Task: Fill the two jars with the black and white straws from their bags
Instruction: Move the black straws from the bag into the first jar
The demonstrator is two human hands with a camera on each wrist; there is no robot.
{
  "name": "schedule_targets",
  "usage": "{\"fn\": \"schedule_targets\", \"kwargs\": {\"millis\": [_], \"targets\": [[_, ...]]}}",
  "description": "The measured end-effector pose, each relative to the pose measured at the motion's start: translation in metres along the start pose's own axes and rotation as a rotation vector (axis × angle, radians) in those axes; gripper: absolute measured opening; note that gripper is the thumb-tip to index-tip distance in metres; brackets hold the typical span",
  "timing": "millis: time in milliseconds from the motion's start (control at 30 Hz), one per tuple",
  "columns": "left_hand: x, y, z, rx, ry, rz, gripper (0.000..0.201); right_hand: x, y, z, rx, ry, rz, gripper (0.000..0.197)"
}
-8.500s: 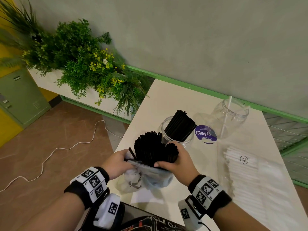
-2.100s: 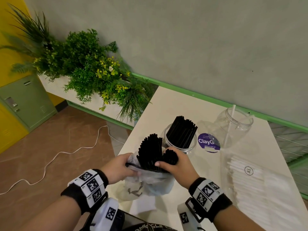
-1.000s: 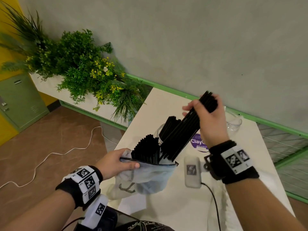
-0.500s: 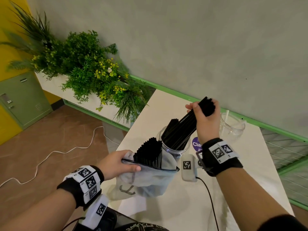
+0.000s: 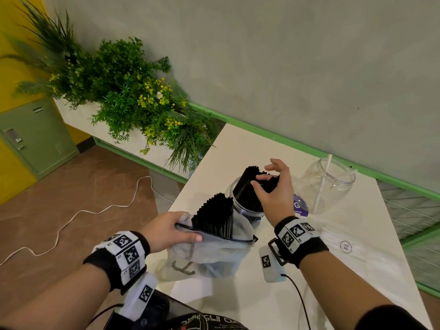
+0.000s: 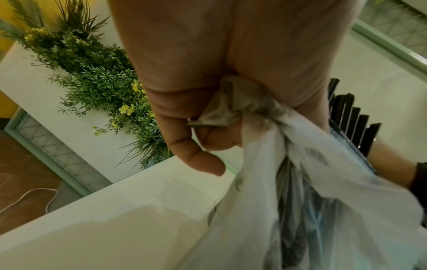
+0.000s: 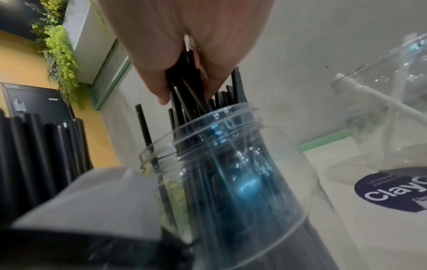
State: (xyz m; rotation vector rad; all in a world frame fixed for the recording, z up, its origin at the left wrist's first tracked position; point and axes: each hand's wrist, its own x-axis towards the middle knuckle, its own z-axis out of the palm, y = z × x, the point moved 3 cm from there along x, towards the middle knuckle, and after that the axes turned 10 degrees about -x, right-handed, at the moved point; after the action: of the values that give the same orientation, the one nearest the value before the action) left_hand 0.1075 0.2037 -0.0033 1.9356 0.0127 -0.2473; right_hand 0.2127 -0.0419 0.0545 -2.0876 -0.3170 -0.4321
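My left hand (image 5: 177, 231) grips the rim of a translucent bag (image 5: 214, 253) that stands on the white table (image 5: 238, 148); black straws (image 5: 214, 210) stick up out of it. The bunched bag (image 6: 300, 182) sits in the left hand (image 6: 208, 127). My right hand (image 5: 265, 178) holds the tops of a bunch of black straws (image 5: 247, 182) standing in the near clear jar (image 5: 247, 211). The right wrist view has the right hand (image 7: 184, 54) round these straws (image 7: 184, 91) above the jar's mouth (image 7: 231, 164). The second jar (image 5: 328, 184) holds one white straw (image 5: 322, 184). A bag of white straws (image 5: 357, 253) lies at the right.
A purple round sticker (image 5: 300, 206) lies between the jars. A planter of green plants (image 5: 133, 98) stands past the table's left edge, against the grey wall. A white cable (image 5: 71, 217) runs over the brown floor, and a green cabinet (image 5: 35, 134) stands at far left.
My right hand pulled a bunch of black straws up out of the bag, carried it over the near jar and lowered it in. The left hand kept holding the bag.
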Motion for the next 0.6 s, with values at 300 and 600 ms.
{"fn": "schedule_targets", "kwargs": {"millis": [300, 600], "targets": [[-0.002, 0.007, 0.003, 0.024, -0.011, 0.002, 0.050, 0.003, 0.006, -0.002, -0.248, -0.055, -0.265, 0.033], [-0.005, 0.009, 0.001, 0.009, -0.019, -0.016, 0.045, -0.013, 0.011, 0.001, -0.438, -0.224, -0.414, 0.045]]}}
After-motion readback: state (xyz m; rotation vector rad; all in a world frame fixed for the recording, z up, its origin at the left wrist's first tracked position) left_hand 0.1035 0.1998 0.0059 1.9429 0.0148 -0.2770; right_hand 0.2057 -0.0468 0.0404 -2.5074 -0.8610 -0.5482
